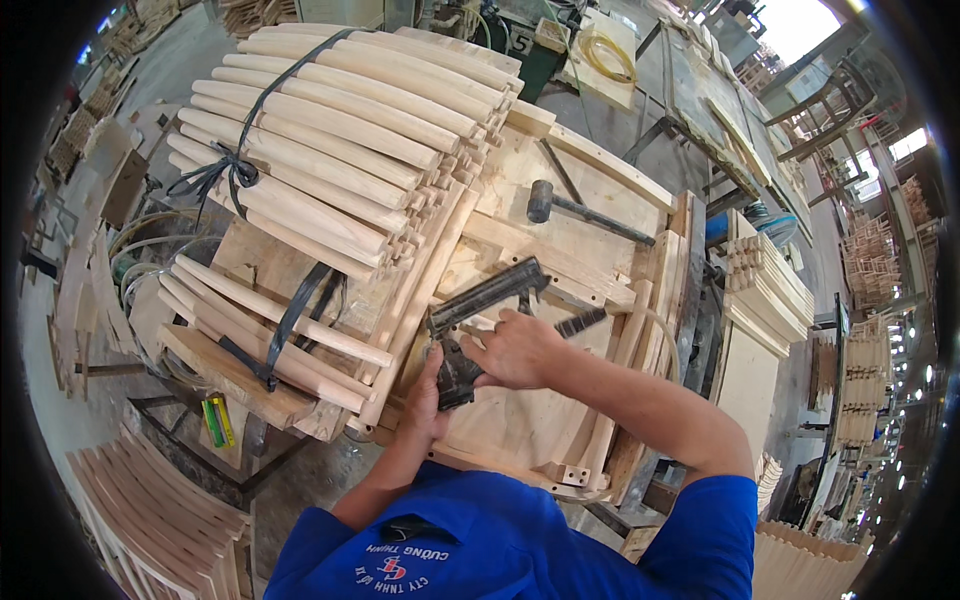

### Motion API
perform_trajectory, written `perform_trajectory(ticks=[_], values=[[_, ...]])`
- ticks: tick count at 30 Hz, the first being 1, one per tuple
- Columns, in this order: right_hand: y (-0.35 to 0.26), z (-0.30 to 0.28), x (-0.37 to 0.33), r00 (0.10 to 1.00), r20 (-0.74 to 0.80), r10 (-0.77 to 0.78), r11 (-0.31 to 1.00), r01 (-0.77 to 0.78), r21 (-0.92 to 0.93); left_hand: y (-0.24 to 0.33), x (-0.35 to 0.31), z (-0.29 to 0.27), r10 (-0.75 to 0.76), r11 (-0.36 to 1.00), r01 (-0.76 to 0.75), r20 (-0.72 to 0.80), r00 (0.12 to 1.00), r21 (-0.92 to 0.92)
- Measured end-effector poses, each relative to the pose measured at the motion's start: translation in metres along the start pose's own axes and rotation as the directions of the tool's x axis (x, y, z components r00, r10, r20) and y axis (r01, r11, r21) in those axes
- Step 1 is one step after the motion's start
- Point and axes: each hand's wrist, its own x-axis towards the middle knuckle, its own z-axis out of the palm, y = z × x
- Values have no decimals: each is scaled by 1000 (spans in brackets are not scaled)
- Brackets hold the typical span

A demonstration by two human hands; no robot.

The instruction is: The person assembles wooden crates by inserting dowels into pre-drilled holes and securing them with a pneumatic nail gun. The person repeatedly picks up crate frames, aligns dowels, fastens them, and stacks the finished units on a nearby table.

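A black nail gun (487, 293) is held over the wooden work surface in front of my chest, its long magazine slanting up to the right. My left hand (424, 398) is closed around the side of its dark body, thumb upward. From the right, my right hand (518, 350) grips the gun with curled fingers, partly hiding it. Just beyond my right hand a dark ribbed bar (581, 322) shows; whether it belongs to the gun I cannot tell. Farther off, a black-headed mallet (541, 202) lies on the wooden board.
A large strapped bundle of pale wooden slats (330, 130) lies at the far left. Nearer is a smaller group of rods (290, 340) under a black strap. Wooden rails (600, 165) edge the work surface. Curved slats (150, 510) are stacked at lower left, more wood (765, 290) at right.
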Motion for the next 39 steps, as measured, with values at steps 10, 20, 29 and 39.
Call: perform_trajectory(ticks=[10,20,29,39], values=[[-47,-17,-193,747,100,658,676,-643,360,31,-35,6,570,-325,-440,545,615,837],[-73,56,-406,-168,-185,968,-80,-911,406,41,-32,0,435,-554,-367,636,638,747],[-70,104,-454,-310,-109,944,-265,-914,305,44,-22,1,310,-658,-306,617,723,689],[-138,110,-241,14,347,938,-246,-677,693,45,-22,-11,299,-684,-260,587,752,682]])
